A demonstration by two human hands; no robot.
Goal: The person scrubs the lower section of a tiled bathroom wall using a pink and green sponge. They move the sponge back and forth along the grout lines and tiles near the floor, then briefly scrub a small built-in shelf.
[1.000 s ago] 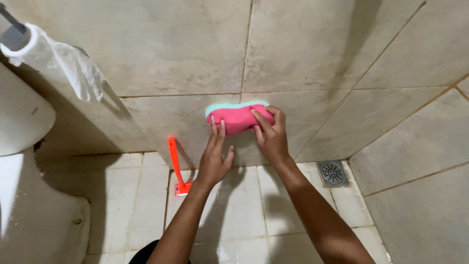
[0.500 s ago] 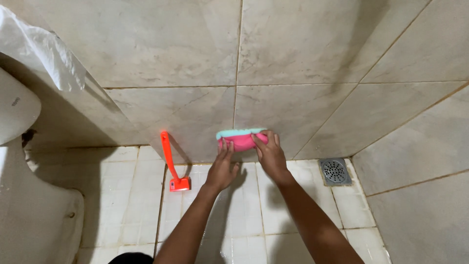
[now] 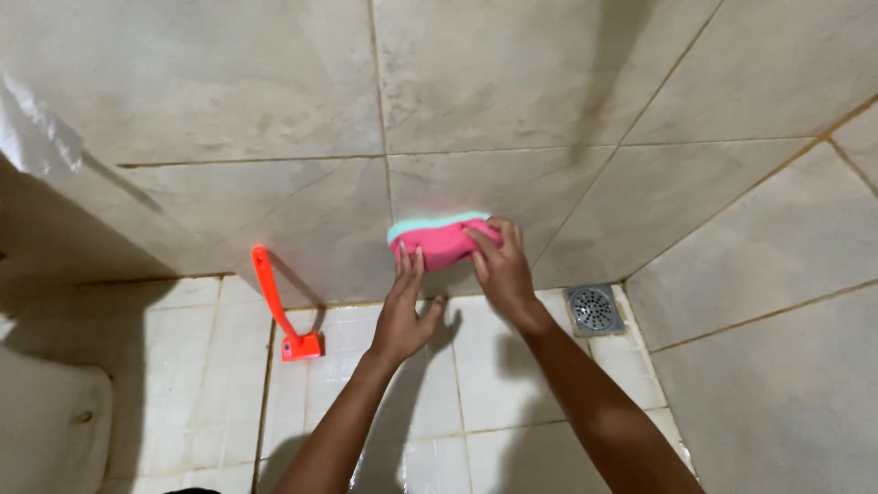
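While a pink sponge (image 3: 442,242) is pressed to the wall tile (image 3: 274,210) by the right hand (image 3: 501,267), fingers clasping it, the left hand (image 3: 402,316) is kept open beside; orange brush (image 3: 279,306) leaned nearby.

The sponge (image 3: 439,242) is bright pink with a pale mint-green layer along its top edge. Left of the sponge, the brush (image 3: 279,306) is orange-red all over. Behind the sponge, the wall tiles (image 3: 247,82) are beige with faint grey marbling. Below it, the floor tiles (image 3: 334,384) are glossy white. Right of the sponge, the drain (image 3: 594,309) is silver-grey with a pattern of small holes.
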